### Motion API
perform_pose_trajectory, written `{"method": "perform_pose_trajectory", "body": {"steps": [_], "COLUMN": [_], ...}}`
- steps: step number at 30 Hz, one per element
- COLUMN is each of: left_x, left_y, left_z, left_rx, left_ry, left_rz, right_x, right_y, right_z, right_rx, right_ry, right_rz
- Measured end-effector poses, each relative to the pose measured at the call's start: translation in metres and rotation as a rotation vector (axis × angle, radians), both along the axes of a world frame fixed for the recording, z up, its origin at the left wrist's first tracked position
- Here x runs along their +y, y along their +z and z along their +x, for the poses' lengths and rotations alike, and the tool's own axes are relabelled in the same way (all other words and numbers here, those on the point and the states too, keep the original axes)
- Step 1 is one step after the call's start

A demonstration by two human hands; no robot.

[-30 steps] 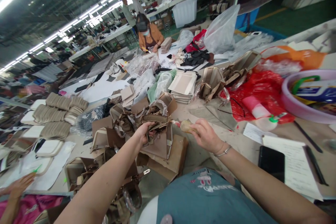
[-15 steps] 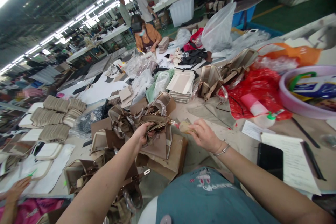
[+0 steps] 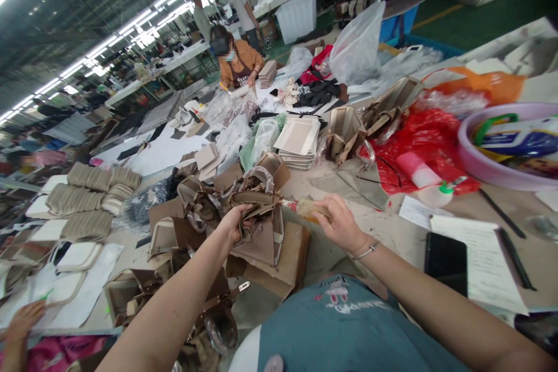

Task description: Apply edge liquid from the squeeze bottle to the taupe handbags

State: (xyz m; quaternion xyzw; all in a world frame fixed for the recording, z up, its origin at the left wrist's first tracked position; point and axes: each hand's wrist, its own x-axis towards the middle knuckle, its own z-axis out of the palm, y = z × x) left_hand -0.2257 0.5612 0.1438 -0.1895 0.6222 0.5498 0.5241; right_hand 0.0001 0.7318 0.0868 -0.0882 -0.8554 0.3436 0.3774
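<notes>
My left hand (image 3: pixel 238 225) is closed on the edge of a brown handbag (image 3: pixel 257 203), folding its soft material between thumb and fingers. The bag rests partly on a cardboard box (image 3: pixel 294 256), and plastic film wraps its handle (image 3: pixel 261 173). In my right hand (image 3: pixel 342 224) is a small yellowish squeeze bottle (image 3: pixel 308 208) with a reddish neck. Its thin tip points left and meets the bag's right edge; whether it touches, I cannot tell. More brown handbags (image 3: pixel 170 232) crowd to the left of my left hand.
Stacked beige panels (image 3: pixel 299 138) stand beyond the bag. At right are a red plastic bag (image 3: pixel 418 145), a purple basin (image 3: pixel 501 171), a black phone (image 3: pixel 445 261) and a notebook (image 3: pixel 488 267). A co-worker (image 3: pixel 238 64) sits across the table; another person's hand (image 3: pixel 26 319) is at lower left.
The bottle in my right hand has tilted and turned slightly, with its tip still at the bag. My left hand keeps its hold. The whole view has shifted a little.
</notes>
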Motion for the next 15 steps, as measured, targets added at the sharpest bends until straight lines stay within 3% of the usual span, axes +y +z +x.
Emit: {"method": "perform_pose_trajectory", "body": {"steps": [6,15], "left_x": [0.0021,-0.0009], "left_y": [0.0008,-0.0020], "left_z": [0.0010,-0.0004], "left_rx": [0.028,0.038], "left_ry": [-0.022,-0.046], "left_rz": [-0.011,0.000], "right_x": [-0.0042,0.0045], "right_y": [-0.0026,0.0011], "right_z": [0.0083,-0.0013], "right_rx": [-0.050,-0.053], "right_ry": [0.058,0.000], "right_rz": [-0.005,-0.029]}}
